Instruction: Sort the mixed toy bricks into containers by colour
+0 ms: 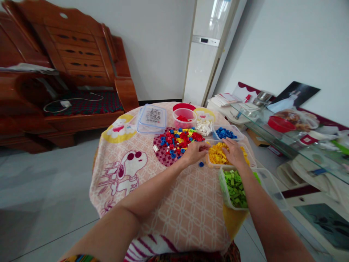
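My left hand (pixel 196 151) is at the left edge of the clear box of yellow bricks (pixel 216 154). Its fingers are drawn together, and anything between them is hidden. Over the same box, my right hand (pixel 235 152) has its fingers apart, touching or just above the yellow bricks. Beside my left hand lies a mixed pile of toy bricks (pixel 177 140) in red, blue, yellow and white. A single round blue piece (pixel 201 164) rests on the cloth below my left hand.
A box of green bricks (pixel 236 189) stands nearest me, under my right forearm. Blue bricks (pixel 224 133) fill another box behind. White bricks (pixel 204 128) and a round tub (pixel 184 117) with red bricks are at the back. Stacked lids (pixel 152 119) lie back left. A glass shelf (pixel 294 142) borders the right.
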Demonstrator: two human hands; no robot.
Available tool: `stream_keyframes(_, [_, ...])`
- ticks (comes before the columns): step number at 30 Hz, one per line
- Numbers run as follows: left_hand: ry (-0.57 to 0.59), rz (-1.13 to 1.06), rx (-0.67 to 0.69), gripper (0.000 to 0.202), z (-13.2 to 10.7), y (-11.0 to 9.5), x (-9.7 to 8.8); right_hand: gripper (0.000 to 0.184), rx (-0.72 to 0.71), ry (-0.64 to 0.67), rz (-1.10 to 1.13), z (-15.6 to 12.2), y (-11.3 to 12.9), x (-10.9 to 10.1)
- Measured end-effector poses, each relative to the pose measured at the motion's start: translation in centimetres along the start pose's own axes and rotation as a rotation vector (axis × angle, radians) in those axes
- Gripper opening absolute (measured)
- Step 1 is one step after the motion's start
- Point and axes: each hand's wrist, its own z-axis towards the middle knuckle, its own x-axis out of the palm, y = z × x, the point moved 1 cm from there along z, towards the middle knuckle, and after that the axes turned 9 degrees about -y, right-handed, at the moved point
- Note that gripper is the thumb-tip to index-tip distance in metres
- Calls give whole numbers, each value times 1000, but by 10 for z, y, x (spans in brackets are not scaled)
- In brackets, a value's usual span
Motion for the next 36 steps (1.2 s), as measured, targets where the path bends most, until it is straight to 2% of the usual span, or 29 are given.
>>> stream_keyframes(4, [-28,194,34,29,8,4,-31,47,4,-9,3,0,1,0])
stream_keyframes(8, [-26,485,-16,21,16,16,-69,47,5,-20,5,0,3,-1])
stream_keyframes(10, [13,649,-39,19,17,22,-83,47,3,-23,5,0,4,-1])
stream_keyframes(13, [91,851,-97,20,16,26,-95,48,2,-23,2,0,4,-1])
stream_keyframes(19, [214,1033,-175,22,10,13,-94,48,9,-32,2,0,7,-3])
stream_keyframes(25, [212,1034,-165,20,9,11,-91,49,3,-23,16,1,8,-4])
stream_keyframes(28, [150,941,-125,16,12,16,-93,49,0,-32,16,0,7,-3])
stream_keyframes(31, [54,742,-84,15,15,18,-92,49,-7,-34,15,0,7,-3])
stream_keyframes(33, [8,593,-68,16,16,16,-84,49,-9,-30,16,0,6,-3])
stream_keyframes(36, [-4,424,-59,18,12,10,-64,50,-10,-25,26,0,6,-3])
